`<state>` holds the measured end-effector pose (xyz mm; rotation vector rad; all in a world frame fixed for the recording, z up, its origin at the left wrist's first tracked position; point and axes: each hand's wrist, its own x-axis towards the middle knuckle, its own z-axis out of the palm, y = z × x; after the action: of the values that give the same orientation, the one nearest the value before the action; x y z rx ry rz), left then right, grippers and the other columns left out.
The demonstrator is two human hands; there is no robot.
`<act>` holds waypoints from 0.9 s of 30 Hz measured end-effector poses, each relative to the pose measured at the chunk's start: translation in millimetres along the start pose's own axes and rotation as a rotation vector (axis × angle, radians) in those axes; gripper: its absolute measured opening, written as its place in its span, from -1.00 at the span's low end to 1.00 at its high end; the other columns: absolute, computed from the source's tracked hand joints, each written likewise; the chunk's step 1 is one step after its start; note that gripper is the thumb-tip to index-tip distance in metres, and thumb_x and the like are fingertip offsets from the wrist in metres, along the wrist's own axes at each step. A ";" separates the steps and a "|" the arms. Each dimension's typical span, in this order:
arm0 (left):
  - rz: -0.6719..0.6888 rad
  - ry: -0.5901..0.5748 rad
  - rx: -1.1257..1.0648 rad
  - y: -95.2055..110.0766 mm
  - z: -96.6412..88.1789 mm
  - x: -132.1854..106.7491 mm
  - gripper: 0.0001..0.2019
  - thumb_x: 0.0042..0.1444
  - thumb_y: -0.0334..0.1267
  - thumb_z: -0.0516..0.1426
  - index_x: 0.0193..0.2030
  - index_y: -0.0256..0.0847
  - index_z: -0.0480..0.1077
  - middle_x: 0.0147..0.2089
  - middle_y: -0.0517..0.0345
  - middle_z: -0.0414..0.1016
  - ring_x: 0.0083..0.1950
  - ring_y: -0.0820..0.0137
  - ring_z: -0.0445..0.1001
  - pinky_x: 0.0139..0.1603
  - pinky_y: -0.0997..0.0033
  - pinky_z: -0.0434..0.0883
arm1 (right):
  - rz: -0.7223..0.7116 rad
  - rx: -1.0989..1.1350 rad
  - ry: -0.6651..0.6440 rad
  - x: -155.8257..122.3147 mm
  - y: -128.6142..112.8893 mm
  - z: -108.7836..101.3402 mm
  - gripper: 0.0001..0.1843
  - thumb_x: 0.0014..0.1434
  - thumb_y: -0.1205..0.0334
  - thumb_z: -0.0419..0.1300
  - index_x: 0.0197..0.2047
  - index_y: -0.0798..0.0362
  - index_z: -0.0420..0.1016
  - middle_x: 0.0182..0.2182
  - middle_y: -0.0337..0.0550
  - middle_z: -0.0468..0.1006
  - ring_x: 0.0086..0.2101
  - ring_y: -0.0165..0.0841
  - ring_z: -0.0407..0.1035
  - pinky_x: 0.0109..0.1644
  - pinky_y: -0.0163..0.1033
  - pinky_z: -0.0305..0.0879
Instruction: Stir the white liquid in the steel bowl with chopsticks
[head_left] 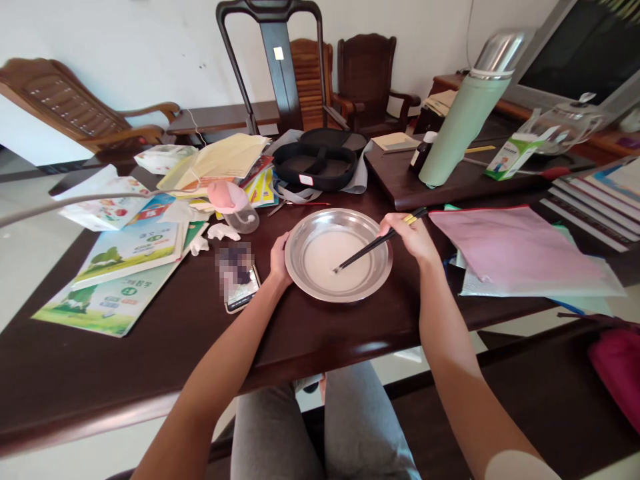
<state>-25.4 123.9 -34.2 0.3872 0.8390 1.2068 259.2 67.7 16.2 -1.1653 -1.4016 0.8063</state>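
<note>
In front of me on the dark table is a round metal basin (375,280) holding a milky white liquid (325,257). My left hand (281,259) grips the basin's left rim, its fingers partly hidden behind the edge. A pair of black chopsticks (367,249) with gold-coloured ends is held in my right hand (407,237) above the basin's right rim. The chopsticks slant down to the left, with their tips at the liquid. Left of the basin lies a phone (243,288) whose screen is partly blurred out.
A pink-lidded cup (233,203) and booklets (120,280) lie to the left. Behind the basin sits a black case (315,163). A green thermos (465,120) stands at the back right, near a pink folder (515,243). The table's front edge (300,377) is above my lap.
</note>
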 end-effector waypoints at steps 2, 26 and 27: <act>0.006 0.007 0.001 -0.2 -0.3 0.4 -0.81 0.06 -0.20 0.30 -0.48 -0.18 0.45 -0.48 0.21 0.53 -0.35 0.28 0.57 -0.11 0.31 0.53 | -0.002 -0.017 -0.102 0.2 -1.3 4.2 -0.44 0.15 -0.36 0.28 -0.51 -0.03 0.63 -0.47 -0.14 0.66 -0.32 -0.20 0.57 -0.08 -0.12 0.44; -0.001 0.031 -0.006 1.4 2.7 -3.0 -0.84 0.08 -0.23 0.27 -0.47 -0.17 0.44 -0.48 0.22 0.54 -0.37 0.29 0.57 -0.11 0.29 0.54 | -0.005 -0.011 -0.067 -0.3 -1.3 3.2 -0.43 0.16 -0.36 0.26 -0.54 -0.03 0.60 -0.49 -0.16 0.64 -0.33 -0.20 0.57 -0.07 -0.11 0.45; 0.000 0.032 -0.001 1.5 2.7 -3.0 -0.83 0.07 -0.23 0.28 -0.47 -0.17 0.44 -0.48 0.22 0.54 -0.37 0.29 0.57 -0.10 0.29 0.54 | -0.010 -0.023 -0.098 -0.2 -1.8 4.4 -0.45 0.16 -0.35 0.27 -0.51 -0.03 0.62 -0.46 -0.15 0.66 -0.31 -0.20 0.57 -0.05 -0.11 0.45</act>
<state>-24.7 122.0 -30.3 0.3675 0.8657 1.2164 254.6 67.7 17.0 -1.1486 -1.4994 0.8525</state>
